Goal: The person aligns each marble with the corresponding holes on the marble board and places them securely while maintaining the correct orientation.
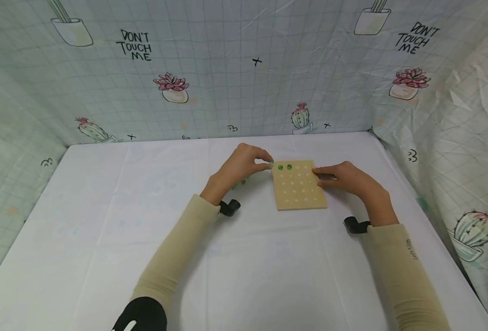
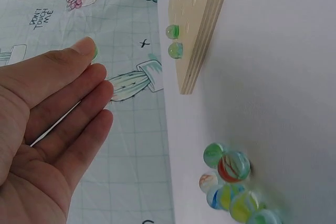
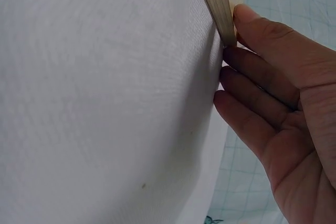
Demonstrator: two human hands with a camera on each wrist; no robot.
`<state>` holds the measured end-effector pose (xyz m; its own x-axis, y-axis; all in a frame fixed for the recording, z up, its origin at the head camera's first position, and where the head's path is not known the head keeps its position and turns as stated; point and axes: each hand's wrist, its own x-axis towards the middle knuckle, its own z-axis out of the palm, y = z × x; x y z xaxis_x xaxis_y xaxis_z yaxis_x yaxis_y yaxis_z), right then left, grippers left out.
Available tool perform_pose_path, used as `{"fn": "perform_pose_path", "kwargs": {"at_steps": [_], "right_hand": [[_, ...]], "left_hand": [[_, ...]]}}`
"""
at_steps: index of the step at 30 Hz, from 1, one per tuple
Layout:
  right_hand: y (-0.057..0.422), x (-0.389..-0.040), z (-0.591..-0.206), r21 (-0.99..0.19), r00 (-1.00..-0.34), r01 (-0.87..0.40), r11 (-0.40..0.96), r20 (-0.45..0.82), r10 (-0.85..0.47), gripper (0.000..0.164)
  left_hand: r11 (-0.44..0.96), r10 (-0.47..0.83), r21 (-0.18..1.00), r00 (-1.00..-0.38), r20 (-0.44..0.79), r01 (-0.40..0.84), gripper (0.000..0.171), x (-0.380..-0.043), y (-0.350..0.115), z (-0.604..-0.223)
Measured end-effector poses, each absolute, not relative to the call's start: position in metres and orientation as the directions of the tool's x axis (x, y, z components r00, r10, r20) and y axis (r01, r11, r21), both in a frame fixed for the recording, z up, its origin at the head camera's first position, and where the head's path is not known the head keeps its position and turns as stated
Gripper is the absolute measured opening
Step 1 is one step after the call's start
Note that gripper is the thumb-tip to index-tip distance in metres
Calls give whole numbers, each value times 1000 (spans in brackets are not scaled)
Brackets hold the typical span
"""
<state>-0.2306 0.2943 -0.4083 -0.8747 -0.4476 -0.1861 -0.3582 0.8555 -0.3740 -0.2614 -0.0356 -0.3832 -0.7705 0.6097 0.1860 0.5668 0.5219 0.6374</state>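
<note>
The left hand (image 1: 243, 162) pinches a green marble (image 1: 271, 164) at the upper-left corner of the board (image 1: 300, 197), which lies right of the frame's centre, long axis running up-down; the right hand (image 1: 350, 178) grips its right edge.

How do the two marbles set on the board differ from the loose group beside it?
Colour: the board marbles both look mainly green; the loose marbles mix green, red, yellow and blue.
Number: there are two board marbles, but at least six loose marbles.
Support: the board marbles sit on the board; the loose marbles lie bunched on the white table.
Shared: both sets are round and glassy.
</note>
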Motion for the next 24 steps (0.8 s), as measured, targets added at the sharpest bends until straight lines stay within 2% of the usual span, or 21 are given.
{"fn": "perform_pose_path", "kwargs": {"at_steps": [24], "right_hand": [[293,-228,-409,-414,-899,-266,870,-220,-379,51]], "left_hand": [[572,575,654,-810,110,495,21,-280,12,-392]]}}
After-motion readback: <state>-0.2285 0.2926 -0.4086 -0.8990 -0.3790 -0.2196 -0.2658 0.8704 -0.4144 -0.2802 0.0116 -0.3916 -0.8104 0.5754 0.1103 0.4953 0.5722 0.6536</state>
